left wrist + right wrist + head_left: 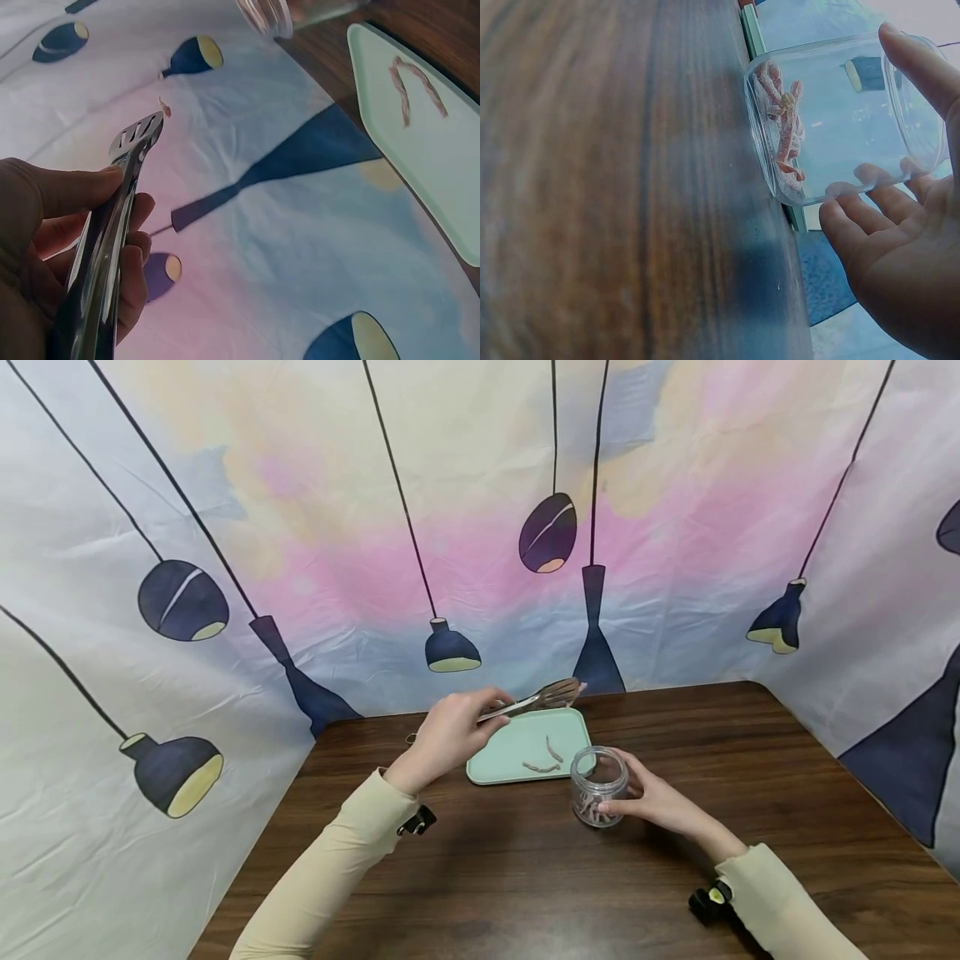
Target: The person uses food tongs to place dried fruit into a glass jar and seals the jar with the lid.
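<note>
My left hand (450, 731) grips metal tongs (525, 702) with slotted ends, raised above the back of a pale green tray (517, 739). At the tongs' tips, in the left wrist view, shows a small brownish piece (165, 109). On the tray lie two thin, twisted brownish strips (541, 768), near its front right. My right hand (656, 797) holds a clear, lidless jar (587, 783) round its side, thumb in front, at the tray's front right corner. Several similar strips (784, 127) lie at the bottom of the jar, seen in the right wrist view.
All this is on a dark brown wooden table (525, 877). A cloth backdrop (337, 527) printed with hanging lamps rises behind the table and along its sides. A small ring-like thing (410, 738) shows beyond my left wrist, partly hidden.
</note>
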